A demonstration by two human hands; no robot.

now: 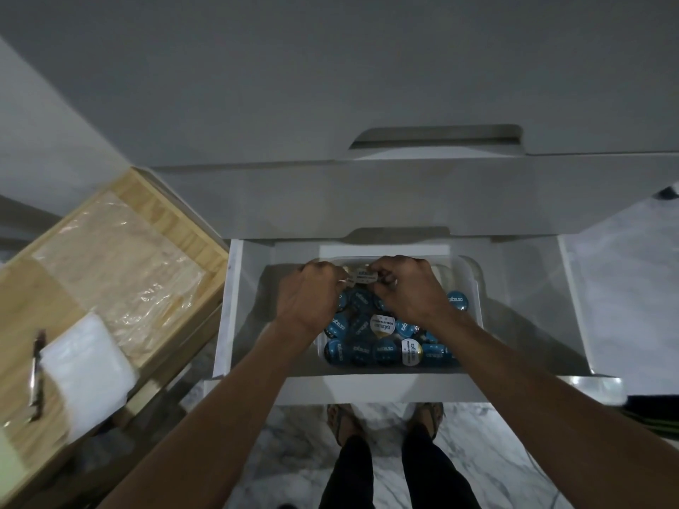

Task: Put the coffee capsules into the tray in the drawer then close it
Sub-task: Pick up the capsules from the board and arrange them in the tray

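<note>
A white drawer (573,310) stands pulled open below me. Inside it a clear plastic tray (474,284) holds several blue-lidded coffee capsules (385,352) and a few white-lidded ones (411,350). My left hand (310,301) and my right hand (408,288) reach over the tray's far end. Between their fingertips they pinch a white-and-gold capsule (362,276), each hand on one side of it. The hands hide the capsules under them.
A wooden table (121,259) stands to the left with clear plastic wrap (121,251), a white packet (86,365) and a pen-like object (36,376) on it. Closed white drawers (422,141) rise above the open one. My feet (385,420) stand on marble floor.
</note>
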